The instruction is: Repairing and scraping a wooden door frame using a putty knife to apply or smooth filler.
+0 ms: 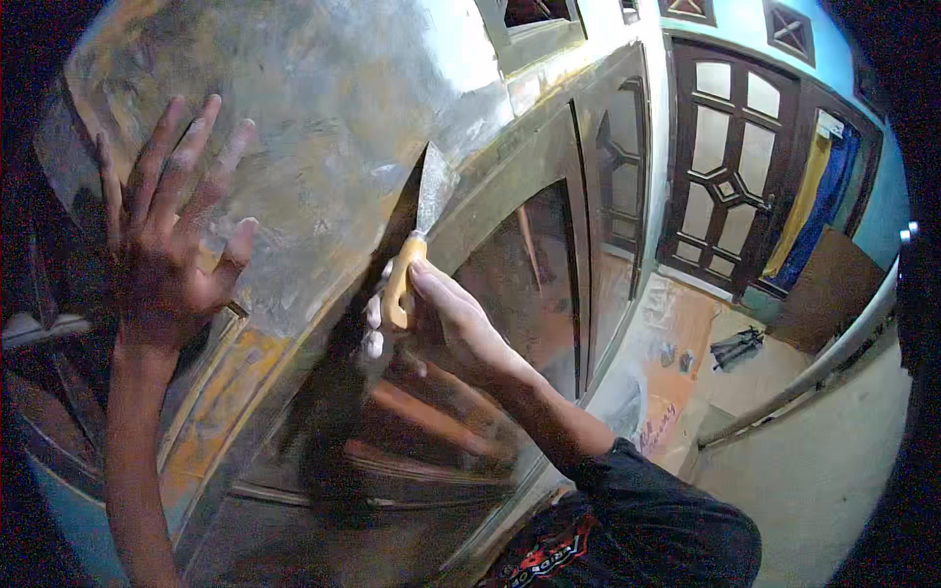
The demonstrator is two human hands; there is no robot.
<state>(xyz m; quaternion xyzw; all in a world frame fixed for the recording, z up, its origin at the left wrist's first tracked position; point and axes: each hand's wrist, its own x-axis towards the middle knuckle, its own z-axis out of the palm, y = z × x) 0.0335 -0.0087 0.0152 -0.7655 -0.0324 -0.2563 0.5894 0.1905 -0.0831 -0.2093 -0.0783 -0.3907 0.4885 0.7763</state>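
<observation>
My right hand grips a putty knife by its orange handle. The metal blade points up and presses against a grey, filler-coated wall panel just above a dark window frame. My left hand is flat against the same grey surface to the left, fingers spread wide, holding nothing. The right forearm comes up from a dark sleeve at the lower middle.
Reflective window glass sits below the blade. A dark wooden double door with pale panes stands at the right, with a blue and yellow curtain beside it. A small dark object lies on the floor.
</observation>
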